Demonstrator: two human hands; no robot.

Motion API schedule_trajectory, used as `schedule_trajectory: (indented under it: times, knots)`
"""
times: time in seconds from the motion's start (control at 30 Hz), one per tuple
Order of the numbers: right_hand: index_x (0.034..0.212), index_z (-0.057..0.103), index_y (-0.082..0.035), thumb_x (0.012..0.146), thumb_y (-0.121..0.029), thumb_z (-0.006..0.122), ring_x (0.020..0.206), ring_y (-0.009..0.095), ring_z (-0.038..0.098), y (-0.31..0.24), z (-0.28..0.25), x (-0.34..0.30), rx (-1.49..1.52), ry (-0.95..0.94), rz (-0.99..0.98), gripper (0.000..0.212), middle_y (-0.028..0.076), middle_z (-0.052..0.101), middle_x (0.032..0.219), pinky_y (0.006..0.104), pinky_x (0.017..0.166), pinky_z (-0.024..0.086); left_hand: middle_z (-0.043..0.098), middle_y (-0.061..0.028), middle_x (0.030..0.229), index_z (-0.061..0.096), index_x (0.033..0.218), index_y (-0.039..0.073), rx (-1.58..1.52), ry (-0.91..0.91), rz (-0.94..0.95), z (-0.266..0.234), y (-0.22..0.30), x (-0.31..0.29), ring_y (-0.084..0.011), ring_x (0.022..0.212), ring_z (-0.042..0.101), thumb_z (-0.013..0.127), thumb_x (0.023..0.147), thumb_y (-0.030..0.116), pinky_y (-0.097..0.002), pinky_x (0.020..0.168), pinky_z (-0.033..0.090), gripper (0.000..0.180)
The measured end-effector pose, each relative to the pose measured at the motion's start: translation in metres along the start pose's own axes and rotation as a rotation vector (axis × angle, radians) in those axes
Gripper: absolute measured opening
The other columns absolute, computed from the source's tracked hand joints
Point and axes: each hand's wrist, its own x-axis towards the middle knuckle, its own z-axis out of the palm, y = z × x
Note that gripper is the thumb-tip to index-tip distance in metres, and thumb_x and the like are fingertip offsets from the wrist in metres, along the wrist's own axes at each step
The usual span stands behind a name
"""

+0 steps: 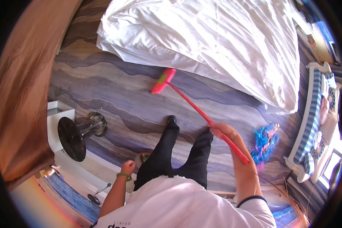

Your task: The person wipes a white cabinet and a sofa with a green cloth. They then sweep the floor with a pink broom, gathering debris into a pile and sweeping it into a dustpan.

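A red broom (192, 103) slants across the floor ahead of me, its head (163, 81) resting near the bed's hanging sheet. Wrapped round the upper part of its stick is my right hand (222, 131); the stick's end lies along my right forearm. My left hand (128, 166), with a green bangle at the wrist, is curled into a fist beside my left thigh, and nothing shows in it. Close to that hand, partly hidden by my leg, is a small round container (140, 159).
A bed with a white sheet (201, 34) fills the far side. On the left are a brown curtain (24, 87), a white cabinet (54, 133) and a round black table (71, 138). To the right lie a shiny blue bundle (264, 144) and a white-framed sofa with striped cushions (309, 117).
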Motion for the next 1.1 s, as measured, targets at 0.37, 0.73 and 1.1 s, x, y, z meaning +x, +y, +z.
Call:
schedule_trajectory:
  times: [0.37,0.73,1.1]
  knots:
    - [0.086,0.045,-0.010,0.089,-0.015,0.051,0.042,0.000,0.030,0.234,-0.072,-0.318,0.567,0.431,-0.046,0.007,-0.007,0.034,0.058,0.0151,0.033,0.023,0.065,-0.0064,0.076,0.063,0.084,0.003,-0.114,-0.118,0.183,0.103,0.200,0.045,-0.0122,0.070,0.061,0.054,0.084,0.019,-0.0257,0.061,0.047,0.018]
    - [0.056,0.044,-0.012,0.087,-0.030,0.053,0.039,0.008,0.039,0.134,-0.137,-0.152,-0.263,0.048,-0.128,0.037,-0.002,0.042,0.048,0.0245,0.038,0.029,0.065,-0.0067,0.074,0.062,0.083,0.000,0.300,-0.179,0.252,0.188,0.267,-0.019,-0.0132,0.069,0.061,0.054,0.083,0.014,-0.0257,0.065,0.048,0.016]
    - [0.064,0.040,-0.014,0.088,-0.021,0.053,0.037,0.003,0.032,0.262,-0.260,-0.442,0.535,0.361,-0.115,0.027,-0.008,0.035,0.050,0.0181,0.033,0.025,0.065,-0.0073,0.071,0.063,0.081,0.003,0.138,-0.113,0.280,0.221,0.310,-0.016,-0.0145,0.067,0.062,0.054,0.080,0.016,-0.0275,0.064,0.048,0.016]
